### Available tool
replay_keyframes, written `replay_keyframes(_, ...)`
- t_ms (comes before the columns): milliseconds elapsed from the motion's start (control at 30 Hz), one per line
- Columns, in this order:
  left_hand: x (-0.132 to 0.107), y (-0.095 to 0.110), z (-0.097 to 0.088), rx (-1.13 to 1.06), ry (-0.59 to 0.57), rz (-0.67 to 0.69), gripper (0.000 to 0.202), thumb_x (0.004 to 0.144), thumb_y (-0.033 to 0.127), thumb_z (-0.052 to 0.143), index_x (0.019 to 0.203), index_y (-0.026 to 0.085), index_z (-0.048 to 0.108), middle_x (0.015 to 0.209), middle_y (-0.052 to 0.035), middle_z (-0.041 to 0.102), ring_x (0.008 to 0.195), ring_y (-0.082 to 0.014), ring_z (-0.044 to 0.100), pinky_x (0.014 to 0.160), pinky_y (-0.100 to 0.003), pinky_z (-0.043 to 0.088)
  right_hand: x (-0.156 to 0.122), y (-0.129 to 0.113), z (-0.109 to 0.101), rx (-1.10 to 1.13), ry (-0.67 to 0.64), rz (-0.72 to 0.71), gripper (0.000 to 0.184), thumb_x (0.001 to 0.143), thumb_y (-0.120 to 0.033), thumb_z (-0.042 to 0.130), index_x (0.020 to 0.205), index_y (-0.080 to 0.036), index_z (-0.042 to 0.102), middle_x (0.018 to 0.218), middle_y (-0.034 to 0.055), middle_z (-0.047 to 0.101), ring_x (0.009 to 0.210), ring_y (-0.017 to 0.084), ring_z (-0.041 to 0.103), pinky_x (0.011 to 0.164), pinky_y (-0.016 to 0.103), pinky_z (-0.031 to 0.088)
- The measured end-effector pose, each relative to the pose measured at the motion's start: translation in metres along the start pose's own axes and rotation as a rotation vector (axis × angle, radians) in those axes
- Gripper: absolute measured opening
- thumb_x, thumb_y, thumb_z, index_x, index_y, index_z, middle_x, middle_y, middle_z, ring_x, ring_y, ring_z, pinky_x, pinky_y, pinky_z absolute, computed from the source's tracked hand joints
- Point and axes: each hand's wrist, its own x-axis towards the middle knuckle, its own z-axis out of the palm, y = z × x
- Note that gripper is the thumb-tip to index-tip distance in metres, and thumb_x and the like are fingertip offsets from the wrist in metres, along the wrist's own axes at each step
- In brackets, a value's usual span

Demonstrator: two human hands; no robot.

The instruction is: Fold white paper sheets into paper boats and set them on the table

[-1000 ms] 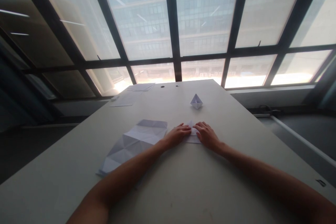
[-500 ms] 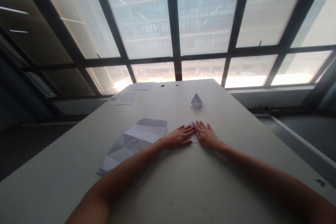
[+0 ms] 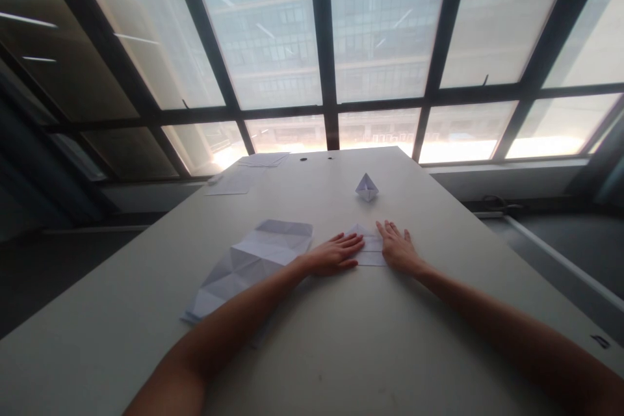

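A small folded sheet of white paper (image 3: 371, 251) lies flat on the table, its crease lines showing between my hands. My left hand (image 3: 336, 253) rests palm down over its left part, fingers stretched out. At the paper's right edge, my right hand (image 3: 397, 247) is laid down with its fingers extended. Both hands cover parts of the paper. Beyond them stands a small white origami boat (image 3: 366, 188). Left of my left hand is a larger creased paper sheet (image 3: 253, 253), partly behind my forearm.
The white table (image 3: 341, 351) runs toward the large windows. Flat white sheets (image 3: 234, 181) lie at its far left, and two dark round spots (image 3: 303, 159) mark its far end. A small dark object (image 3: 600, 341) is near the right edge.
My right hand has slid right, from the middle of the folded paper to its right edge, uncovering more of it. My left hand has stayed in place.
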Motion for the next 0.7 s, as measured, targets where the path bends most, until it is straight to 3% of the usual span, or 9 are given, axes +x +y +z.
replay_keyframes(133,0.0,0.001,-0.001,0.001,0.027,0.013,0.057,0.104,0.047,0.036,0.157,0.029,0.022,0.162,-0.0075,0.021,0.15,-0.0244,0.016,0.121,-0.046,0.013,0.004,-0.001,0.004,-0.01,0.105,0.0,0.074,0.082,-0.003,0.035,0.155,-0.013,0.029,0.159,0.02,0.029,0.148,0.034,0.021,0.115,0.065,0.012)
replay_keyframes(267,0.0,0.002,-0.001,0.005,0.027,0.006,0.057,0.104,0.046,0.037,0.156,0.029,0.023,0.162,-0.0078,0.021,0.15,-0.0244,0.016,0.121,-0.046,0.013,0.003,-0.012,0.003,0.027,0.211,-0.174,0.074,0.081,-0.002,0.036,0.154,-0.011,0.03,0.161,0.0164,0.026,0.151,0.028,0.013,0.12,0.055,0.008)
replay_keyframes(433,0.001,0.001,-0.001,-0.005,0.035,0.009,0.061,0.103,0.045,0.04,0.157,0.028,0.019,0.162,-0.0078,0.02,0.151,-0.0239,0.013,0.121,-0.047,0.013,-0.001,-0.028,0.005,0.183,0.133,-0.416,0.069,0.084,-0.004,0.033,0.153,-0.008,0.033,0.159,0.0139,0.032,0.15,0.019,0.019,0.121,0.042,0.019)
replay_keyframes(700,0.003,0.001,0.002,-0.04,0.073,-0.013,0.055,0.104,0.036,0.039,0.156,0.031,0.023,0.163,-0.0051,0.02,0.151,-0.0198,0.016,0.122,-0.045,0.015,0.003,-0.025,0.01,0.159,-0.018,-0.396,0.064,0.089,-0.01,0.034,0.153,-0.006,0.031,0.159,0.0181,0.028,0.148,0.023,0.025,0.121,0.045,0.021)
